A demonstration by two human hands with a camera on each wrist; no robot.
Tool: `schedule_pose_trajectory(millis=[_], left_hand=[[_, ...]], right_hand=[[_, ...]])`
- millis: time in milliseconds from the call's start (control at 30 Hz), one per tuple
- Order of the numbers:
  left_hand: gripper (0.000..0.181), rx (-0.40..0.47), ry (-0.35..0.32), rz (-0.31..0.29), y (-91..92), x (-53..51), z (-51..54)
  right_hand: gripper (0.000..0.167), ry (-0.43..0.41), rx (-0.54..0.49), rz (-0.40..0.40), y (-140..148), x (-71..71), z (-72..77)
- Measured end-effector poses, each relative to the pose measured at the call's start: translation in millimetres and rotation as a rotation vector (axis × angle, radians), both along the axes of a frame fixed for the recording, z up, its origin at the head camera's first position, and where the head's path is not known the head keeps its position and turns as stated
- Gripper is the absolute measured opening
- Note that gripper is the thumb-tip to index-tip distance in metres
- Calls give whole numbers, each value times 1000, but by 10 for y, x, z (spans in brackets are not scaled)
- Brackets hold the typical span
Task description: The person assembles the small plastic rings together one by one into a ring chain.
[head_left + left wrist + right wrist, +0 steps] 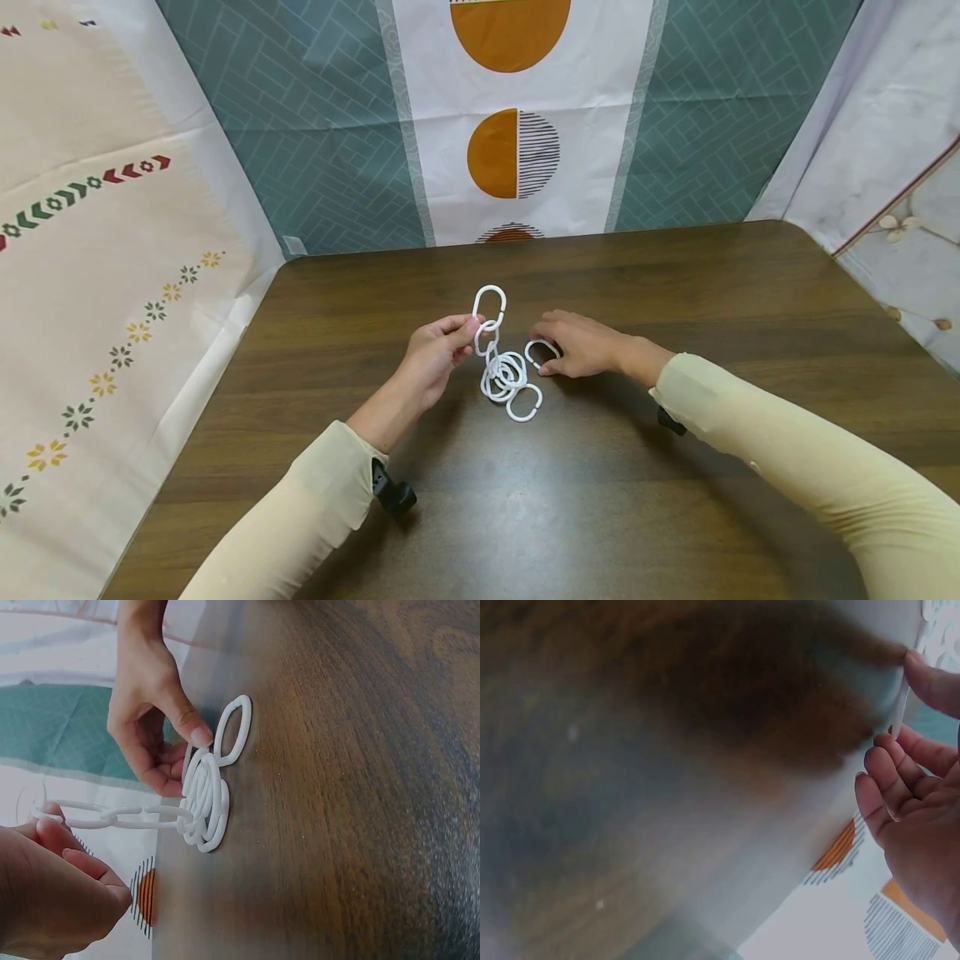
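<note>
My left hand [438,354] pinches a chain of white plastic C-shaped rings [490,288] between thumb and fingers. One ring stands up above the fingertips, and linked ones hang down to a small heap of rings [504,379] on the table. Beside that heap, nearer me, lies another ring [524,419]. To the right, my right hand [581,343] holds a single ring [530,358] at the tabletop, its thumb and fingers on the ring's right side. In the right wrist view this ring [901,705] appears edge-on between thumb and fingers.
The brown wooden table [480,517] has rounded far corners. Behind it hangs a green and white patterned cloth [337,125], with a cream embroidered cloth [75,292] at the left and a pale floral cloth [907,208] at the right. A black wrist device [392,492] sits on the left sleeve.
</note>
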State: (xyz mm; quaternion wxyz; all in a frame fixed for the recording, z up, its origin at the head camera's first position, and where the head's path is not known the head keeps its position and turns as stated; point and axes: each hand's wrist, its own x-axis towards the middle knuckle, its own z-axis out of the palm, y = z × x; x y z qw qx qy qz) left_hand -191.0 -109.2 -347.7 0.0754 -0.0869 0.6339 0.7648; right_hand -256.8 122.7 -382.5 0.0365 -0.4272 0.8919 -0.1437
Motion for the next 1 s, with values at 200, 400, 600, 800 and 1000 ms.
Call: schedule_pose_trajectory(millis=[200, 400, 600, 800, 1000], left_hand=[[18, 1, -1, -5, 10, -2, -5], [22, -3, -10, -20, 24, -9, -17], [21, -4, 1, -32, 34, -12, -27], [24, -25, 2, -41, 44, -13, -46], [27, -73, 2, -58, 76, -16, -89]], right_hand=[[42, 78, 35, 24, 79, -12, 82], [41, -15, -68, -55, 147, -22, 193], [37, -118, -300, -68, 152, -38, 321], [33, -231, -428, -110, 119, -12, 389], [29, -343, -500, -154, 74, 11, 433]])
